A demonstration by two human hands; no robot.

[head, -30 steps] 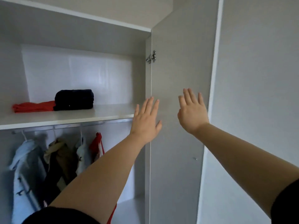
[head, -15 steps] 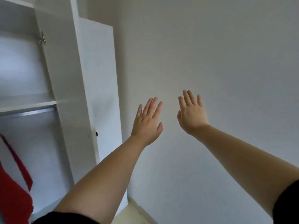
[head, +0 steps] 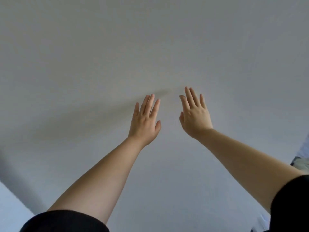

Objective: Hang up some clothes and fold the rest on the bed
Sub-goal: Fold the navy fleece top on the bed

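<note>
**Against the plain pale-grey wall [head: 150, 47]: two empty hands**

Left hand [head: 144, 122] and right hand [head: 194, 117] were raised, apart, fingers [head: 149, 104] straight, gripping nothing. Low right of the fingers, a blurred pale patterned patch [head: 301, 162]; clothing or not, unclear.

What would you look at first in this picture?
Two bare hands are held up side by side in the middle: the left hand and the right hand, fingers straight, holding nothing. Behind them a plain pale wall fills nearly the whole view. Black sleeves show at the bottom corners.
</note>
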